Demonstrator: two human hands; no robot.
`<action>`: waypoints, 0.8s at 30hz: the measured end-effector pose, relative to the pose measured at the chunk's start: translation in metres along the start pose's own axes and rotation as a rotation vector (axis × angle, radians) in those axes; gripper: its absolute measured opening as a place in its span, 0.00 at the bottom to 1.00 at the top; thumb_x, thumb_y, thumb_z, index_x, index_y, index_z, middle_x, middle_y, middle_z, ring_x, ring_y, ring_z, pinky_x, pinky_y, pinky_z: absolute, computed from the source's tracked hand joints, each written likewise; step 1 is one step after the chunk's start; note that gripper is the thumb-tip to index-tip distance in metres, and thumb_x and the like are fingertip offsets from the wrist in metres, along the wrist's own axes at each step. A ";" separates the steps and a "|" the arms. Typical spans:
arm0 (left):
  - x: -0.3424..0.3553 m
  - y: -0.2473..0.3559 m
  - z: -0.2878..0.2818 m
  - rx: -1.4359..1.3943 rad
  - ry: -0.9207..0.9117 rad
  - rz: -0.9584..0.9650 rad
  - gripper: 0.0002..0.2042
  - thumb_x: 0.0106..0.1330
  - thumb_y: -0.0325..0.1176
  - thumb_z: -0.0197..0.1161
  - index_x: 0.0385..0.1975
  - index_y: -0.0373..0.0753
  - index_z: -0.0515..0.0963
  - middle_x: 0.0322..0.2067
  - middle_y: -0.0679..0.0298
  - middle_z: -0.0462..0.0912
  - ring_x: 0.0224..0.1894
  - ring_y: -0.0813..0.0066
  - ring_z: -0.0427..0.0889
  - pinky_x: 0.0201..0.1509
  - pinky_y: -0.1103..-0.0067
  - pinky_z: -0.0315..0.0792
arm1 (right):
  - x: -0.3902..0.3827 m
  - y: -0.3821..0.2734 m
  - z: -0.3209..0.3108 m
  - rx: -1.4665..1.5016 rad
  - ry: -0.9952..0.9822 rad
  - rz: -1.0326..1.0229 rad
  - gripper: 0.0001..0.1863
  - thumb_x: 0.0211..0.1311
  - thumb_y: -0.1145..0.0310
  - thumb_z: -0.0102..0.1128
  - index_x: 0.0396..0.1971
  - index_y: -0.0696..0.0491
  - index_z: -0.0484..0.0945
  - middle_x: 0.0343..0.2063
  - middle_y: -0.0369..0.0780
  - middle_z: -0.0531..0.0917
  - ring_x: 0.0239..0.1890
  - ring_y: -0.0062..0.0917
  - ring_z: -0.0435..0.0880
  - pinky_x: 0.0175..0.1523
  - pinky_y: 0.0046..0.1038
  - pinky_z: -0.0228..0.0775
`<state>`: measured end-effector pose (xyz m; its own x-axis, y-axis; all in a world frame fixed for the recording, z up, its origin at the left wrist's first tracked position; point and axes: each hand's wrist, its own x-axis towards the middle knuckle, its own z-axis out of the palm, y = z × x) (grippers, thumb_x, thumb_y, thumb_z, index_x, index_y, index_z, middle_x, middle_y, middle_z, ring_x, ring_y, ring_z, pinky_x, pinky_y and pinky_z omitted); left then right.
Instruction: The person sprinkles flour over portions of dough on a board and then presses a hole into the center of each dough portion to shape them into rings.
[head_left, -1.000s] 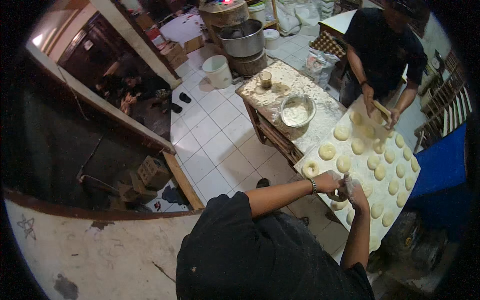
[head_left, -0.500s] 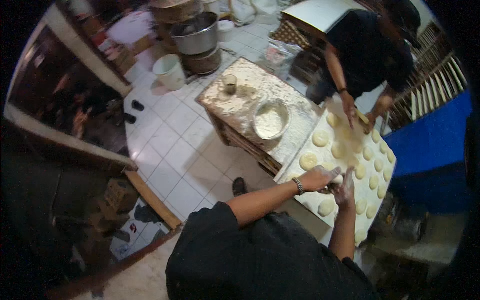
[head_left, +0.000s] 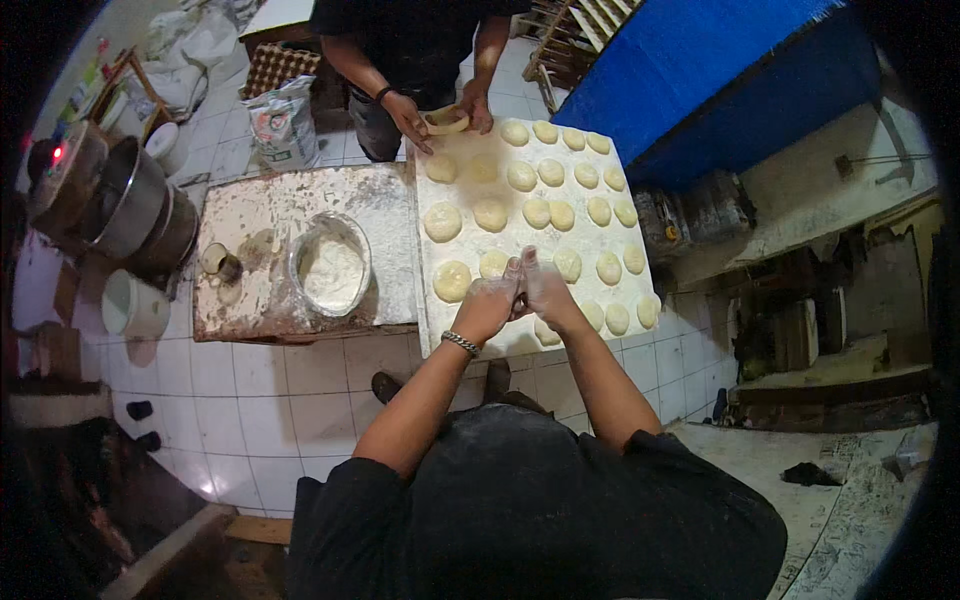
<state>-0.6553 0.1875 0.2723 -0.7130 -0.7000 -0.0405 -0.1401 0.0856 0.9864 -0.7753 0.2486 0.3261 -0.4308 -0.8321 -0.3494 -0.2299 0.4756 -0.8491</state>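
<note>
Over the near part of a white floured board [head_left: 428, 322], my left hand [head_left: 487, 308] and my right hand [head_left: 550, 298] are brought together, both dusted with flour. Their thumbs point up side by side and the fingers curl in against each other. What lies between them, if anything, is hidden. Several round, flat pieces of dough [head_left: 442, 222] lie in rows on the board, the larger ones toward the left. One dough piece [head_left: 493, 263] sits just beyond my left hand, and another dough piece [head_left: 547, 332] is partly covered below my hands.
Left of the board, a floured wooden table [head_left: 250, 200] bears a clear tub of flour [head_left: 333, 272] and a small metal cup [head_left: 222, 264]. Across the board a co-worker's hands [head_left: 405, 118] hold a yellowish ring-like thing [head_left: 446, 122]. Blue sheeting [head_left: 690, 80] hangs at the far right.
My view has swung round, so the board now lies straight ahead. A pale dough piece showed between my hands before; now none shows there. The co-worker's hands have come together around the ring-like thing.
</note>
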 end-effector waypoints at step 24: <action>-0.028 0.058 0.201 -0.393 0.560 -0.445 0.30 0.71 0.62 0.46 0.21 0.39 0.77 0.16 0.67 0.75 0.18 0.79 0.72 0.22 0.81 0.63 | -0.015 0.126 -0.168 0.187 -0.610 -0.145 0.35 0.64 0.37 0.50 0.27 0.61 0.79 0.22 0.39 0.81 0.24 0.23 0.77 0.31 0.29 0.70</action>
<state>-0.7819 0.3544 0.2988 -0.1836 -0.8693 -0.4589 -0.0036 -0.4662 0.8846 -0.9445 0.3685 0.2913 0.1783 -0.9229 -0.3414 -0.0695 0.3343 -0.9399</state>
